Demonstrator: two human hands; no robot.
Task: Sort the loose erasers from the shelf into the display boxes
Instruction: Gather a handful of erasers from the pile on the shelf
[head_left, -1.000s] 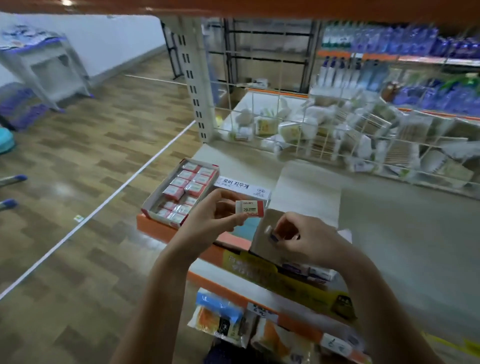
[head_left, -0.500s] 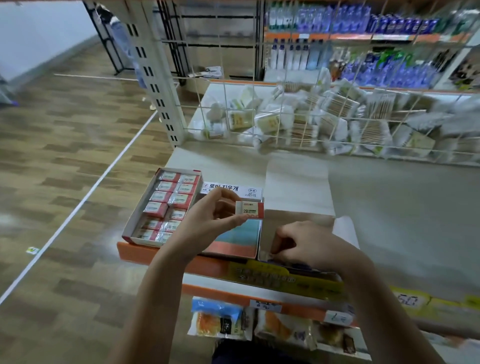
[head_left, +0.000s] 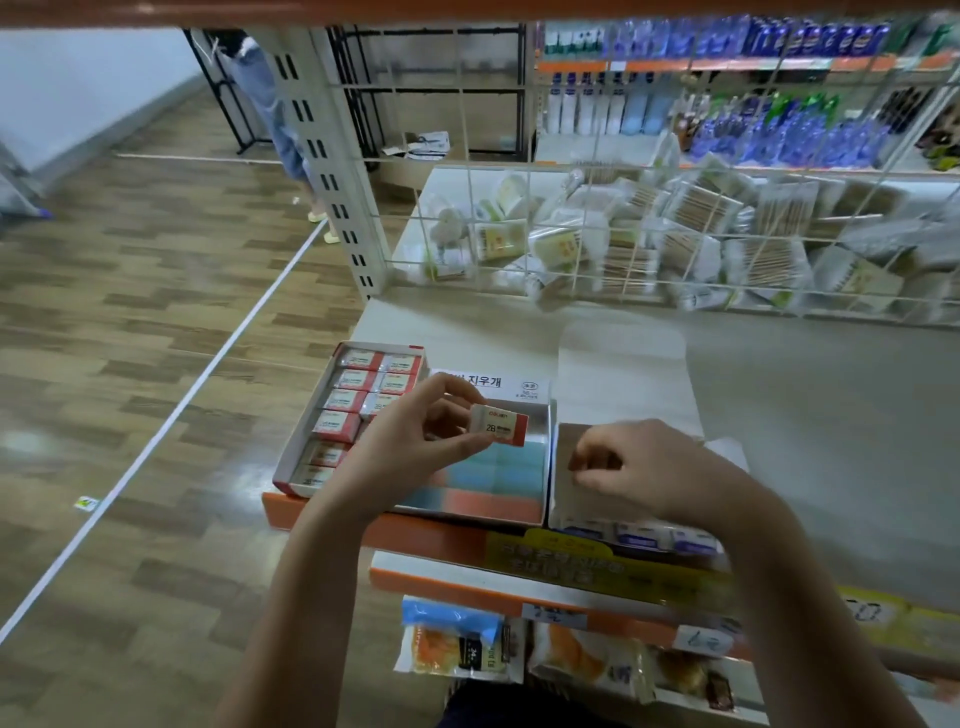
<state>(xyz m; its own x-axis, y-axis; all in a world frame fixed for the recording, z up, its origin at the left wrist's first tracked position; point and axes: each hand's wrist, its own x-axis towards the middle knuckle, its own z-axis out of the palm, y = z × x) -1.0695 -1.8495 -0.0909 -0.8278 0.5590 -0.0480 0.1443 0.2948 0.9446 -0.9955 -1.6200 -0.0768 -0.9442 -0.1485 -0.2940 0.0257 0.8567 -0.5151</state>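
Left grip (head_left: 410, 441) pinches eraser (head_left: 500, 425) (above grey shelf (head_left: 810, 415)).

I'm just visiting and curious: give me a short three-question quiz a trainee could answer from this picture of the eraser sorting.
1. True or false: the left hand pinches an eraser marked 2B.
2. Which box holds erasers matching the held one: A) the left box, B) the middle box, C) the right box?
3. Fill in: the right hand reaches into the ____ box.

Key: 1 true; 2 A, its red-and-white sleeves match; 3 right.
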